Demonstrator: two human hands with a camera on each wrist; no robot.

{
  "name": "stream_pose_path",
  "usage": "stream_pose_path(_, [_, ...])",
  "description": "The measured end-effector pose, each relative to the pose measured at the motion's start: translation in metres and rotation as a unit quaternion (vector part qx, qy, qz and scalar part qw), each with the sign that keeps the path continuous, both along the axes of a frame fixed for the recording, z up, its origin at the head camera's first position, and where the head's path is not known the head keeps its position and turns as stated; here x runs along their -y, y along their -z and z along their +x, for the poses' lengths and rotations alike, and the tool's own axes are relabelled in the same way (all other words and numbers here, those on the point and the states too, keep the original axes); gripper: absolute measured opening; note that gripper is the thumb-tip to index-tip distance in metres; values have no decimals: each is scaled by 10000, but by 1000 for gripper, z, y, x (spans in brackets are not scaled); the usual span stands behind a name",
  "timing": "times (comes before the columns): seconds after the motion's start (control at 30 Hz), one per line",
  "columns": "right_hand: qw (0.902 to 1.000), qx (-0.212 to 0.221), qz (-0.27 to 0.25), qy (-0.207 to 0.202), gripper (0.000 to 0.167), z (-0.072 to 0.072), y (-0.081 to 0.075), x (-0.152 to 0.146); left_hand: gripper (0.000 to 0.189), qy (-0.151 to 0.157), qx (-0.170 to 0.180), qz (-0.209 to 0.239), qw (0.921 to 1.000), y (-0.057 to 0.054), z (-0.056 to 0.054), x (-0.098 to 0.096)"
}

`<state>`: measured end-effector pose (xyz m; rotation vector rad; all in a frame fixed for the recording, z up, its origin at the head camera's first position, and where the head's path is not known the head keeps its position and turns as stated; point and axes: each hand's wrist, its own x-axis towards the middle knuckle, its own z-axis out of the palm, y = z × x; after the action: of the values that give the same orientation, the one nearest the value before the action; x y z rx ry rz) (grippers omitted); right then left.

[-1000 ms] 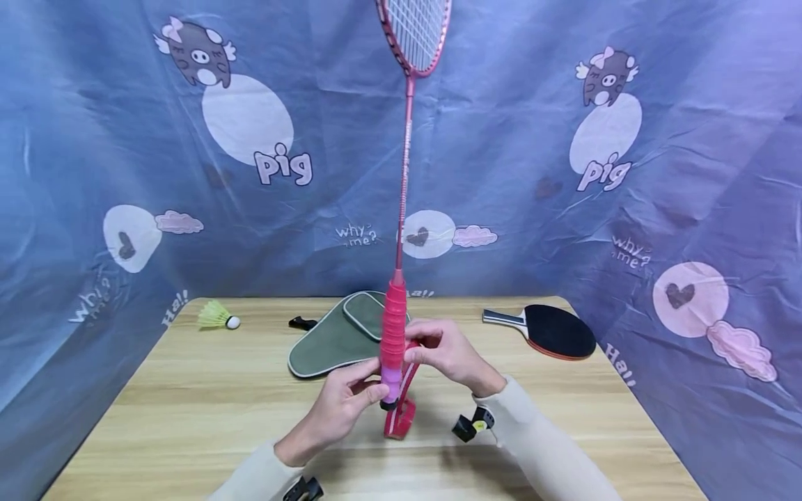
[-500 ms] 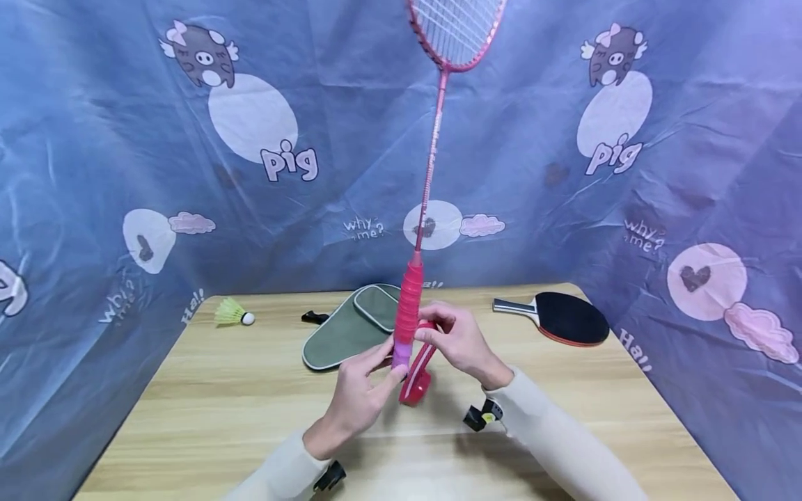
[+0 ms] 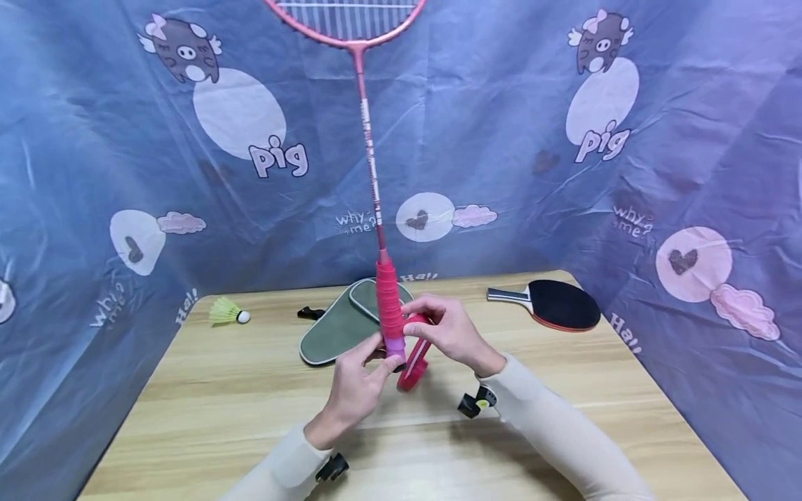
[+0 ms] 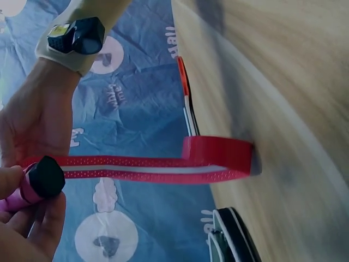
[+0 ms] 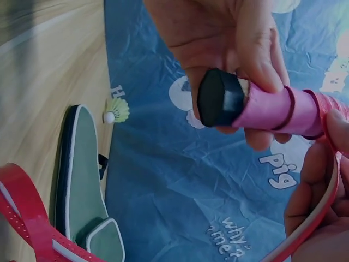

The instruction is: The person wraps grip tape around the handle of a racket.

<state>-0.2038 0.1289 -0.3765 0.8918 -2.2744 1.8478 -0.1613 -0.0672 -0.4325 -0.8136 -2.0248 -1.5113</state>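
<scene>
A pink badminton racket (image 3: pixel 370 139) stands nearly upright, leaning left, its head cut off by the top of the head view. Thumb and fingers of my left hand (image 3: pixel 357 386) hold the purple lower handle (image 5: pixel 267 109) just above its black butt cap (image 5: pixel 221 98). Red grip tape (image 4: pixel 136 169) winds in overlapping turns around the upper handle. My right hand (image 3: pixel 451 330) pinches the tape's free length right beside the handle, where the red wrap meets the purple. From there the perforated strip with a pale centre line hangs down to a loose roll (image 4: pixel 218 153) near the tabletop.
Behind the hands lies a green paddle case (image 3: pixel 338 330) with white piping and a black strap. A table tennis paddle (image 3: pixel 564 305) rests at back right, a yellow shuttlecock (image 3: pixel 228 311) at back left. A blue printed cloth (image 3: pixel 313 104) encloses the wooden table (image 3: pixel 219 410).
The racket's shaft has swung from leaning right to leaning left, and its strung face has turned broadside. Red wrap reaches slightly lower on the handle. Both hands keep their holds.
</scene>
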Motion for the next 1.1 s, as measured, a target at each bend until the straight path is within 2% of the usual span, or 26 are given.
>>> stream_pose_path(0.2, [9991,272,-74,-317,26,-3,-7,-6,38,280,257,-3,9993,-8,0,4])
stream_pose_path(0.33, [9975,412,-157,-547,28,-4,-8,-6,37,621,823,61,9947,-11,2,6])
stream_pose_path(0.47, [9957,493,-130,-775,32,-6,-3,-4,40,1058,1301,116,9858,-9,3,11])
stream_pose_path(0.6, [9922,522,27,-1129,36,-11,-2,-7,44,1569,1387,122,9777,-8,-2,13])
stream_pose_path(0.7, [9909,488,68,-1251,35,-12,0,-9,43,1760,1344,95,9751,-7,-5,16])
stream_pose_path(0.77, [9919,389,60,-1211,32,-12,1,-9,45,1665,1339,217,9767,-6,-6,16])
stream_pose_path(0.87, [9951,196,-26,-965,31,-10,2,-7,45,1264,1176,516,9836,-4,-7,15])
stream_pose_path(0.93, [9976,43,-72,-681,29,-8,2,-5,44,850,783,534,9919,-3,-7,14])
stream_pose_path(1.0, [9992,-144,-90,-372,26,-5,2,-3,42,410,280,326,9982,-3,-7,12])
stream_pose_path(1.1, [9989,-456,-59,-1,20,-3,3,0,47,-220,-346,-194,9990,-5,-6,11])
